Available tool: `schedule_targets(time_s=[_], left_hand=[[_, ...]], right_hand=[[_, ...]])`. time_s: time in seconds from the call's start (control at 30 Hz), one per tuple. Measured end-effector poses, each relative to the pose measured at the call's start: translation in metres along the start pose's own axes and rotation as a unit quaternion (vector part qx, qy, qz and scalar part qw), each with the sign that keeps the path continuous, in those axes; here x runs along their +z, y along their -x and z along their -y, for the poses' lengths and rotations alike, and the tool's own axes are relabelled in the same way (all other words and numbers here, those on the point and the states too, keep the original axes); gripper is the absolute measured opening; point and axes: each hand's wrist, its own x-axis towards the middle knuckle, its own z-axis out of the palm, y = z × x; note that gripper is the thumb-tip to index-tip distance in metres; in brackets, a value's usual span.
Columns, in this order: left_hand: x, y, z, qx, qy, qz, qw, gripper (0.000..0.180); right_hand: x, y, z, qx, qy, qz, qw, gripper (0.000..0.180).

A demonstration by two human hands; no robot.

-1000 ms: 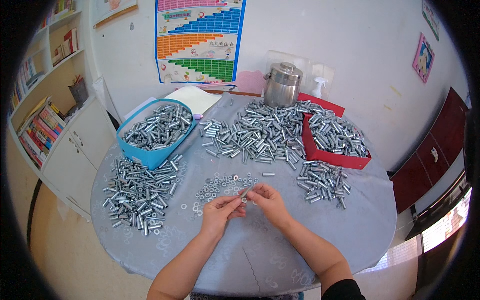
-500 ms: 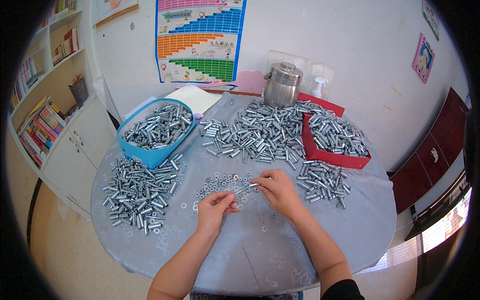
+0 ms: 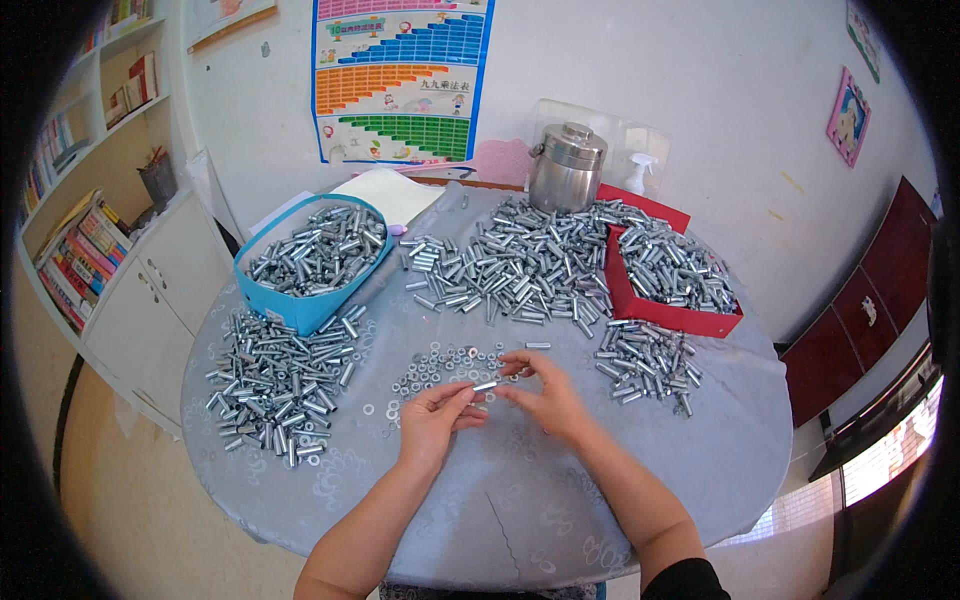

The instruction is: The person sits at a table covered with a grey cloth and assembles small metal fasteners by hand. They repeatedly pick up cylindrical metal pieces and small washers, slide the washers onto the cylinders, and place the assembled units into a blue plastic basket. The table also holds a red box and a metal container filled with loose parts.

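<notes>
Steel everywhere on this round table (image 3: 700,470), and right at the middle both hands are closed in on one small piece. Left hand (image 3: 432,420) and right hand (image 3: 545,395) pinch a short metal sleeve (image 3: 486,385) between their fingertips, one at each end, lifted just above the grey cloth. Fingers curled tight on both sides, nothing else in either palm that I can see.

That sleeve looks rigid, light, smooth and probably a bit slick, so a fingertip pinch at the ends seems the sensible hold; nothing fragile about it.

Just beyond the fingers lies a scatter of washers (image 3: 440,368), dozens of them, too small to count. Sleeves come in five lots: a pile (image 3: 280,370) to the left, a big spread (image 3: 520,265) across the far middle, a smaller pile (image 3: 645,360) to the right, a blue tray (image 3: 262,295) full, a red tray (image 3: 700,322) full. Each holds far more than can be counted.

One lidded steel canister (image 3: 565,168) stands at the back, one spray bottle (image 3: 640,172) beside it, one colourful chart (image 3: 400,75) on the wall, one bookshelf (image 3: 70,200) off to the left.
</notes>
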Motion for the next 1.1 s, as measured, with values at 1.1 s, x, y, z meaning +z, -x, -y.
schedule_targets(time_s=[1.1], left_hand=[[-0.012,-0.005,-0.003,-0.116,0.078,0.018,0.99,0.02]], right_hand=[[0.003,0.004,-0.007,0.078,-0.133,0.006,0.988,0.017]])
